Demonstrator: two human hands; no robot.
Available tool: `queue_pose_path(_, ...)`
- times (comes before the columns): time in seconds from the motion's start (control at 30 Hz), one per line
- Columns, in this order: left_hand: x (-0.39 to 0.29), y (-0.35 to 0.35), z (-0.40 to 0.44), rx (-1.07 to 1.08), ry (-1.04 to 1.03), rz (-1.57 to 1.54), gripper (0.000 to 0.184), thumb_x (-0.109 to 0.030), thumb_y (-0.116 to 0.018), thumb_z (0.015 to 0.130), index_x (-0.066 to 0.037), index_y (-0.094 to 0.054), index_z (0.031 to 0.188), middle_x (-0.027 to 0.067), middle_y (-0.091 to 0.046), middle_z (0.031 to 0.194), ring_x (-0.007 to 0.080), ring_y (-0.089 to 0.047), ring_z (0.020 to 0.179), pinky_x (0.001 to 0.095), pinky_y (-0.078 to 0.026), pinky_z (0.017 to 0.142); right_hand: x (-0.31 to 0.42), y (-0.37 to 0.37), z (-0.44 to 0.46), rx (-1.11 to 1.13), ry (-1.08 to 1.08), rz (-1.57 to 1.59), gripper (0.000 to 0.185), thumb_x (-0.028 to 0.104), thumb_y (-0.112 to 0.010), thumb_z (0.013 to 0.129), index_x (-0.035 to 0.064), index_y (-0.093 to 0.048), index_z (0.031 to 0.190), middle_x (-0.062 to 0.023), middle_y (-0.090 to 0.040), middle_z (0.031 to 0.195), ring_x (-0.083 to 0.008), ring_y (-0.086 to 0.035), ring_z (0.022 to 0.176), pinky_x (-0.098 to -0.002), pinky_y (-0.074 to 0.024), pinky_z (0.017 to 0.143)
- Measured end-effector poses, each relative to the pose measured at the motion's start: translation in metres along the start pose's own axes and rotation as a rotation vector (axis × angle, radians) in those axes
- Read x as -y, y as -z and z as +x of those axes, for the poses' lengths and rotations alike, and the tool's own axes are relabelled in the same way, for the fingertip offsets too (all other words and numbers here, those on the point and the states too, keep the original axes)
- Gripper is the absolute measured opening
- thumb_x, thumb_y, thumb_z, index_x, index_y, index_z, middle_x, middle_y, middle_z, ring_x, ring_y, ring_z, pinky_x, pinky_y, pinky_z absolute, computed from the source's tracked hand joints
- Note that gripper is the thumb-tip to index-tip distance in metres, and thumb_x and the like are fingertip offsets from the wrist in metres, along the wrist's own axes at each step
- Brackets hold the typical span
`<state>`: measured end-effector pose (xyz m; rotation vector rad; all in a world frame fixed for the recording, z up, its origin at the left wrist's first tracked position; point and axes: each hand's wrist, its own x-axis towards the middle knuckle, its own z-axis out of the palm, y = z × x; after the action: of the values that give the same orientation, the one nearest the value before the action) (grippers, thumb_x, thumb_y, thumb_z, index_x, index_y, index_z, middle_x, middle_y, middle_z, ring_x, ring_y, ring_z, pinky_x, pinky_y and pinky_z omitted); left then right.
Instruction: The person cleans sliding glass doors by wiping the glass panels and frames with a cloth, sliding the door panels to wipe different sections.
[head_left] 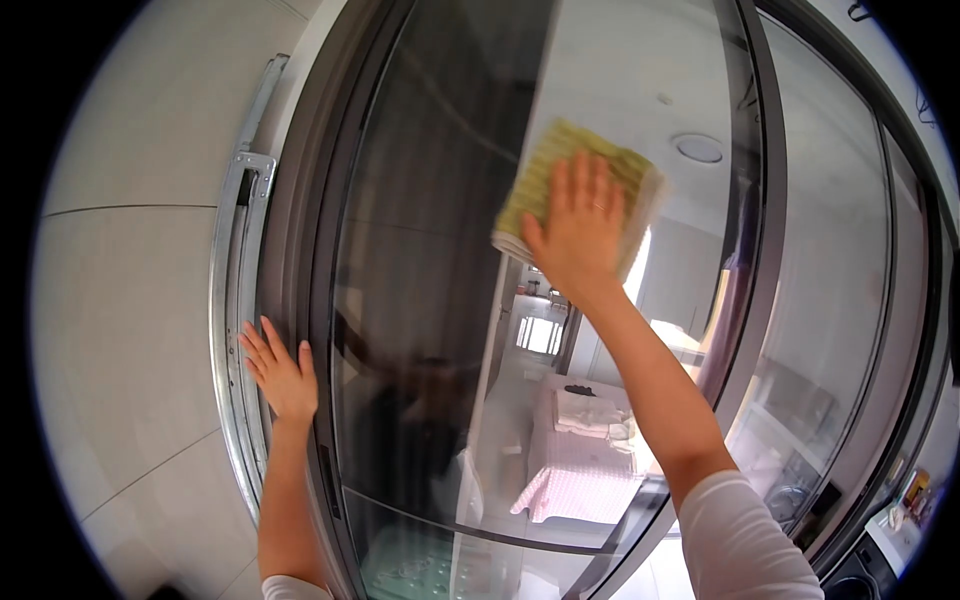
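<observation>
My right hand (580, 232) lies spread over a folded yellow-green cloth (568, 140), pressing it flat on the glass door panel (430, 250). Pale edging shows along the cloth's lower left and right sides. Lower on the left, my left hand (277, 372) has its fingers apart and holds nothing; it rests at the brown door frame (300, 215), beside the metal rail (228, 290).
Tiled wall (130, 290) fills the left side. Through or mirrored in the glass are a table with a pink checked cloth (570, 470) and a round ceiling light (697, 149). More framed glass (820, 250) stands right, with a dark washing machine (858, 578) at lower right.
</observation>
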<state>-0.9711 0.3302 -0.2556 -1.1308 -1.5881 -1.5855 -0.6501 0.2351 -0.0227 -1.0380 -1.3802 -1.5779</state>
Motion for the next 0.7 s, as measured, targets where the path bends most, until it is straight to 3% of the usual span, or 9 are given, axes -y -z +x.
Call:
queue_pose_path(0.17, 0.044, 0.011, 0.029, 0.010, -0.056, 0.193, 0.062, -0.035, -0.037, 0.092, -0.010, -0.013, 0.143, 0.0123, -0.007, 0.149, 0.0301, -0.002, 0.138, 0.0478, -0.007, 0.109, 0.119, -0.069, 0.041, 0.100, 0.383, 0.195, 0.069, 0.044, -0.045, 0.082, 0.0010, -0.032, 0.135, -0.0186, -0.023, 0.143, -0.0325, -0.015, 0.134, -0.0474, -0.0093, 0.109)
queue_pose_path(0.27, 0.058, 0.029, 0.039, 0.141, -0.113, 0.301, 0.062, -0.033, -0.038, 0.092, -0.012, -0.011, 0.144, 0.0095, -0.006, 0.150, 0.0275, -0.001, 0.138, 0.0461, -0.007, 0.110, 0.150, -0.079, 0.042, 0.294, 0.675, 0.402, 0.073, 0.046, -0.052, 0.075, 0.0047, -0.036, 0.133, -0.0165, -0.038, 0.135, -0.0298, -0.036, 0.125, -0.0392, -0.0287, 0.104)
queue_pose_path(0.33, 0.069, 0.029, 0.039, 0.147, -0.132, 0.344, 0.063, -0.032, -0.040, 0.091, -0.012, -0.011, 0.144, 0.0081, -0.007, 0.150, 0.0255, -0.002, 0.138, 0.0444, -0.008, 0.110, 0.124, -0.080, 0.065, 0.305, 0.570, 0.430, 0.069, 0.047, -0.054, 0.073, 0.0079, -0.043, 0.129, -0.0155, -0.050, 0.123, -0.0294, -0.048, 0.114, -0.0378, -0.0378, 0.096)
queue_pose_path(0.37, 0.071, 0.031, 0.040, 0.164, -0.166, 0.323, 0.063, -0.031, -0.040, 0.091, -0.012, -0.012, 0.143, 0.0081, -0.007, 0.150, 0.0253, -0.003, 0.138, 0.0439, -0.008, 0.110, 0.106, -0.076, 0.078, 0.187, 0.483, 0.402, 0.065, 0.048, -0.055, 0.073, 0.0114, -0.048, 0.125, -0.0154, -0.055, 0.116, -0.0299, -0.051, 0.109, -0.0390, -0.0395, 0.093)
queue_pose_path(0.43, 0.070, 0.035, 0.044, 0.156, -0.242, 0.284, 0.062, -0.029, -0.041, 0.091, -0.012, -0.013, 0.143, 0.0083, -0.009, 0.150, 0.0252, -0.005, 0.138, 0.0432, -0.009, 0.110, 0.058, -0.067, 0.107, 0.122, 0.364, 0.324, 0.065, 0.052, -0.053, 0.076, 0.0150, -0.045, 0.129, -0.0141, -0.052, 0.121, -0.0297, -0.051, 0.109, -0.0409, -0.0414, 0.090)
queue_pose_path(0.5, 0.067, 0.031, 0.050, 0.120, -0.233, 0.304, 0.062, -0.030, -0.041, 0.091, -0.012, -0.014, 0.143, 0.0081, -0.009, 0.150, 0.0249, -0.006, 0.138, 0.0425, -0.010, 0.110, 0.005, -0.056, 0.132, 0.052, 0.249, 0.028, 0.065, 0.054, -0.047, 0.080, 0.0175, -0.040, 0.133, -0.0132, -0.041, 0.134, -0.0300, -0.050, 0.113, -0.0392, -0.0411, 0.092)
queue_pose_path(0.53, 0.066, 0.026, 0.055, 0.079, -0.234, 0.306, 0.061, -0.030, -0.041, 0.091, -0.012, -0.015, 0.143, 0.0079, -0.009, 0.149, 0.0247, -0.006, 0.138, 0.0418, -0.011, 0.110, -0.022, -0.047, 0.140, -0.003, 0.192, -0.098, 0.064, 0.055, -0.045, 0.082, 0.0185, -0.039, 0.134, -0.0125, -0.033, 0.141, -0.0307, -0.045, 0.119, -0.0394, -0.0378, 0.096)
queue_pose_path(0.6, 0.063, 0.015, 0.066, 0.034, -0.213, 0.315, 0.060, -0.031, -0.041, 0.091, -0.013, -0.016, 0.143, 0.0077, -0.011, 0.149, 0.0251, -0.007, 0.138, 0.0421, -0.012, 0.110, -0.081, -0.041, 0.151, -0.160, 0.137, -0.354, 0.068, 0.062, -0.039, 0.081, 0.0204, -0.037, 0.135, -0.0128, -0.032, 0.141, -0.0296, -0.034, 0.128, -0.0422, -0.0273, 0.103)
queue_pose_path(0.7, 0.066, 0.004, 0.069, 0.013, -0.155, 0.370, 0.060, -0.035, -0.038, 0.093, -0.013, -0.013, 0.143, 0.0088, -0.006, 0.150, 0.0276, -0.005, 0.138, 0.0436, -0.013, 0.109, -0.165, -0.038, 0.162, -0.144, -0.098, -0.540, 0.071, 0.065, -0.034, 0.082, 0.0235, -0.029, 0.139, -0.0106, -0.024, 0.145, -0.0290, -0.022, 0.134, -0.0491, -0.0190, 0.105)
